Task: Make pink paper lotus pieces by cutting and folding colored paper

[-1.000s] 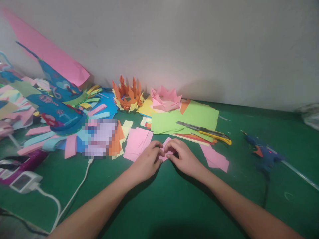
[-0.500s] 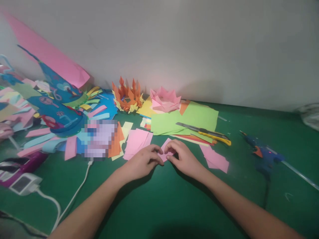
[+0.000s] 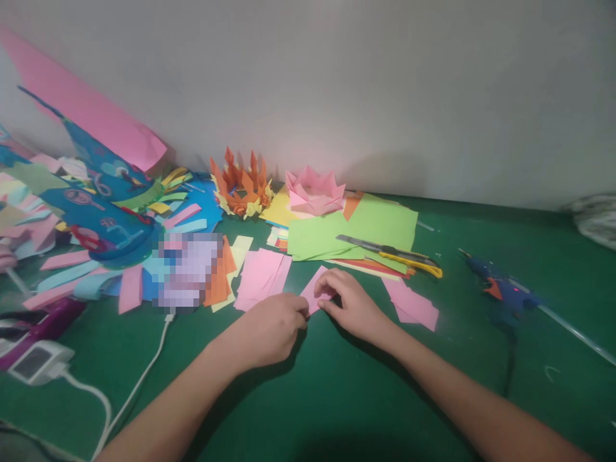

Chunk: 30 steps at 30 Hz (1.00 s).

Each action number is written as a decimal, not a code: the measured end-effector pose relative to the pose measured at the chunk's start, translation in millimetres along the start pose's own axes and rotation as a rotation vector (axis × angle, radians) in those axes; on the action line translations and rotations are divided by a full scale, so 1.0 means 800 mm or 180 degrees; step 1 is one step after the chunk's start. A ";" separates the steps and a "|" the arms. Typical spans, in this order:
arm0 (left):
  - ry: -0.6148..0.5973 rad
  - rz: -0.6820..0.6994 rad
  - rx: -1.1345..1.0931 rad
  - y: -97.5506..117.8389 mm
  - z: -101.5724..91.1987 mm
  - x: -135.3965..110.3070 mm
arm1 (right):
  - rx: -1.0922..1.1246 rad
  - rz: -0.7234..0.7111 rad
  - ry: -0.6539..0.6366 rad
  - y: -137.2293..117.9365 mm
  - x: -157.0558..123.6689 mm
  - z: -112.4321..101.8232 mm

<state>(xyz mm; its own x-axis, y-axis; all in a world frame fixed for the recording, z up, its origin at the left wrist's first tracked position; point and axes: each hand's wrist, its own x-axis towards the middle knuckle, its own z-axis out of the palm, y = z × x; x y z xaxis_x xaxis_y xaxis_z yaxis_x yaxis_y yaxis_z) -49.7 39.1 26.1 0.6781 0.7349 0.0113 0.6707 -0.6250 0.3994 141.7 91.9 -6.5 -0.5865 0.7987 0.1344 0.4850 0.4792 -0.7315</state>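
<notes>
Between my hands is a small pink paper piece (image 3: 315, 290), tilted over the green table. My left hand (image 3: 274, 327) is closed, its fingertips pinching the paper's lower left end. My right hand (image 3: 353, 305) has thumb and fingers curled onto the paper's right edge, gripping it. Just behind my left hand lies a stack of pink paper pieces (image 3: 262, 276). More pink pieces (image 3: 414, 305) lie to the right of my right hand. Part of the held paper is hidden by my fingers.
Behind my hands lie green paper sheets (image 3: 312, 237) with a yellow utility knife (image 3: 414, 258) on top. A pink paper crown (image 3: 315, 192) and an orange one (image 3: 240, 189) stand near the wall. A blue glue gun (image 3: 510, 292) is at right, blue cone hats (image 3: 106, 212) and a white cable (image 3: 139, 378) at left.
My left hand has shifted down and left, its fingers closing at the paper's lower end and uncovering more of the pink paper. My right hand keeps its hold. The view has shifted slightly.
</notes>
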 end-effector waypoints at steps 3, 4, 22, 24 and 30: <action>0.0106 -0.0167 -0.0068 -0.003 0.003 0.001 | 0.0008 0.0008 0.0008 0.000 0.000 0.000; 0.0179 -0.0202 -0.0069 -0.004 0.005 0.002 | 0.0002 0.0014 0.0006 -0.001 0.000 0.000; 0.0258 -0.0132 0.0174 0.002 0.016 0.009 | 0.0191 0.0014 0.0127 0.006 -0.008 -0.005; 0.0241 -0.0046 0.0140 0.000 0.014 0.009 | 0.0142 0.0062 0.0262 0.011 -0.010 -0.008; 0.0183 0.0310 0.0174 -0.012 0.014 0.008 | -0.0369 -0.0355 0.0360 0.020 -0.006 -0.016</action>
<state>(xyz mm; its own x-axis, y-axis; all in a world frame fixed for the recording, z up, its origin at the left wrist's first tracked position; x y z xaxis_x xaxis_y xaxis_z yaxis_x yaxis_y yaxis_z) -48.3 47.3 12.4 0.7235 0.6830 0.1009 0.6190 -0.7064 0.3433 160.4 99.9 -10.3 -0.5672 0.7711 0.2893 0.4965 0.6004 -0.6269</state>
